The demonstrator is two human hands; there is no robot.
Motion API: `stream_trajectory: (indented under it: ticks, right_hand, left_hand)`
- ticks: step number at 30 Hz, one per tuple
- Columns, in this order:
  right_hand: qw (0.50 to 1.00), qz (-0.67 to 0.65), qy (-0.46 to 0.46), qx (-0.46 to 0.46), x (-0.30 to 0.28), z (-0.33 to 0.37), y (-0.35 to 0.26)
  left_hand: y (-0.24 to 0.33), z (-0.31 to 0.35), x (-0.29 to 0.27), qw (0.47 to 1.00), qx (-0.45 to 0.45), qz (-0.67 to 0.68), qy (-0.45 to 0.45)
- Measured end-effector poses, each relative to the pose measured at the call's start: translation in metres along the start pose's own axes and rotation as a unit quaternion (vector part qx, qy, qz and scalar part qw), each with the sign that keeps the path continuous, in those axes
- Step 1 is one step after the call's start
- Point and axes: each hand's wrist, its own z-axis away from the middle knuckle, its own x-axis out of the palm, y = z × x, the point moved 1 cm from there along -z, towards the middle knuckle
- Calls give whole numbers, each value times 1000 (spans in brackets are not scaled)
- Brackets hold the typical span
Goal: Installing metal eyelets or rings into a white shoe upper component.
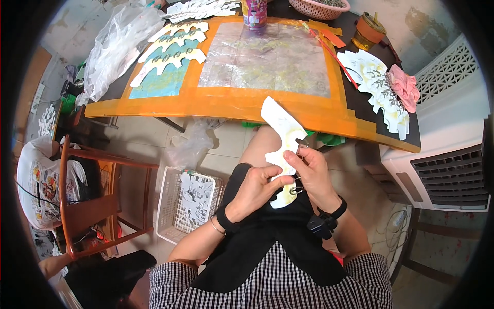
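Observation:
Over my lap, a white scalloped strip (283, 121) of card or foam, stained yellowish, is held tilted between both hands. My left hand (254, 188) pinches its lower part between thumb and fingers. My right hand (314, 172) grips the strip's right side, thumb pressed on its face. A small dark ring-like piece (296, 190) sits at a notch near the lower end, by my fingertips. Part of another such piece shows above my right hand. What lies under my thumbs is hidden.
The table (231, 105) is edged in orange tape. On it are similar strips (167, 62) with dark rings, a pile of strips (368, 72), a pink cloth (404, 87), a purple can (254, 13) and an orange-brown pot (368, 31). A white basket (164, 211) stands below; a person sits left.

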Motion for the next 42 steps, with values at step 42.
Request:
stream_trajectory:
  ticks: [42]
  right_hand:
    - [998, 8, -17, -63, 13, 14, 4]
  left_hand:
    - [-2, 0, 6, 950, 1, 291, 116]
